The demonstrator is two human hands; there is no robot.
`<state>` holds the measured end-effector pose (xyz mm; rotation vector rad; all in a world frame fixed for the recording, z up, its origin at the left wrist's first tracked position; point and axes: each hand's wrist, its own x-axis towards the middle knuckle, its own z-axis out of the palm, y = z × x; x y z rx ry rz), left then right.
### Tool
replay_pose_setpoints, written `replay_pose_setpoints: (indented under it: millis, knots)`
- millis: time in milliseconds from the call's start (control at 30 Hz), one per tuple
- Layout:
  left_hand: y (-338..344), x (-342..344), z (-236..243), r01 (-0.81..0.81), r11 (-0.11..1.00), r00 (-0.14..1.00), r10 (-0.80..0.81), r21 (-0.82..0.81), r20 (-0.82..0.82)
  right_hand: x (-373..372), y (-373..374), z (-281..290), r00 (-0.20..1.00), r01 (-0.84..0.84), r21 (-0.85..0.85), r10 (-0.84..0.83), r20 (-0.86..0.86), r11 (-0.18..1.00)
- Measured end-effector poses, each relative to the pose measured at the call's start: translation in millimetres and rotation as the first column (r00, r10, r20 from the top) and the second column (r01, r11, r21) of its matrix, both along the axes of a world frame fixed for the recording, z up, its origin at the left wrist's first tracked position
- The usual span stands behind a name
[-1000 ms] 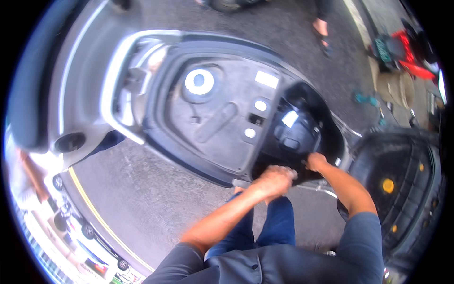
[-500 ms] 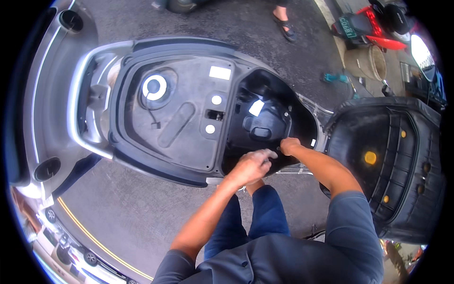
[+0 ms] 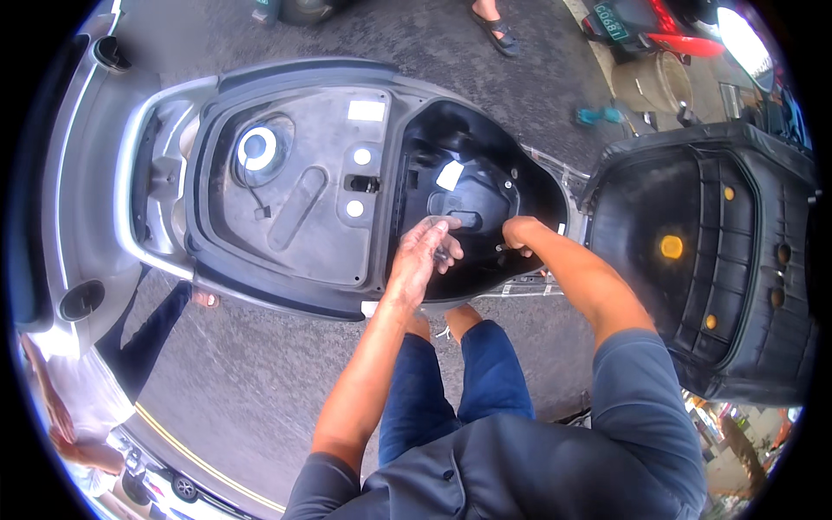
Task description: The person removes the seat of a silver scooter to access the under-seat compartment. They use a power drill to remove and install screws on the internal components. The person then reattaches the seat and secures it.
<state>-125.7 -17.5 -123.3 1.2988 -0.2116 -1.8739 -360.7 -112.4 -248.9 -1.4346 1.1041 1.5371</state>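
A scooter stands below me with its seat point(image 3: 693, 260) swung up to the right, baring the black under-seat storage tub point(image 3: 468, 165). My left hand point(image 3: 423, 256) reaches over the tub's near rim, its grimy fingers stretched forward and apart above the tub floor. My right hand point(image 3: 520, 232) is inside the tub next to it. Its fingers curl down against the floor near a small raised panel point(image 3: 464, 217), and I cannot see whether they hold anything. A white fuel cap point(image 3: 257, 148) sits in the flat black cover to the left.
The grey body panel and tail point(image 3: 87, 173) of the scooter curve round on the left. A standing person's dark trouser leg point(image 3: 152, 334) and foot are at lower left, and another person's sandalled foot point(image 3: 494, 22) is at the top. A red scooter point(image 3: 667, 22) and a bucket point(image 3: 650, 82) are at upper right.
Both hands have moved from the tub's near rim further into the tub. The left fingers have spread forward, and my view has shifted nearer over the scooter.
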Motion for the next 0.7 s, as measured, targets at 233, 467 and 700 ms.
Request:
replay_pose_setpoints:
  millis: [233, 467, 700]
  knots:
    - [11.5, 5.7, -5.1, -0.083, 0.993, 0.973, 0.063, -0.079, -0.221, 19.6, -8.6, 86.3, 0.958, 0.256, -0.226, -0.216, 0.189, 0.940]
    - [66.5, -6.9, 65.8, -0.171, 0.969, 0.905, 0.084, -0.177, -0.417, -27.3, 110.9, 117.6, 0.469, 0.747, -0.253, -0.217, 0.856, 0.615]
    - [167.6, -2.7, 112.6, 0.098, 0.990, 0.965, -0.119, -0.100, -0.235, -189.3, 344.7, 152.6, 0.618, 0.761, -0.226, -0.574, 0.537, 0.608]
